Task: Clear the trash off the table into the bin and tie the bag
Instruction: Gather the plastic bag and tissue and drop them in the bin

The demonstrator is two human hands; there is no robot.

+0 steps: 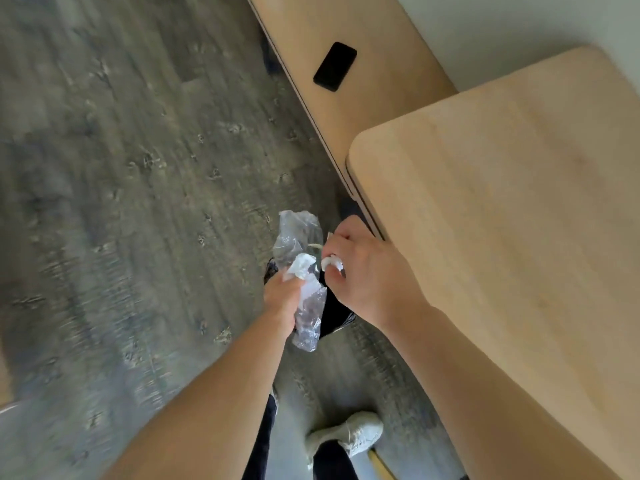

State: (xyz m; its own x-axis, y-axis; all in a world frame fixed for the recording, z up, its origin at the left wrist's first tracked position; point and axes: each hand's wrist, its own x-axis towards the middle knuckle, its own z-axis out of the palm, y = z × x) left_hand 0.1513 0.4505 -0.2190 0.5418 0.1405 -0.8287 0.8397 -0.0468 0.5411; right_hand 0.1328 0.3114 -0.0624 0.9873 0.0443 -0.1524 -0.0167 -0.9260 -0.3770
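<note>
Over bin [334, 313]: hands [282, 292] gripping plastic trash [298, 244]

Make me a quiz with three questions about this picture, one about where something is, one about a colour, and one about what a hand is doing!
1. Where does the phone lie?
A. on the bench
B. on the floor
C. in the bin

2. What colour is the bin liner?
A. white
B. black
C. blue

3. What is the left hand doing?
A. resting flat on the table
B. hanging empty
C. gripping clear crumpled plastic

Answers: 1 A, the phone sits on the light wooden bench; 2 B, the liner under the hands is dark black; 3 C, its fingers close round the plastic above the bin.
</note>
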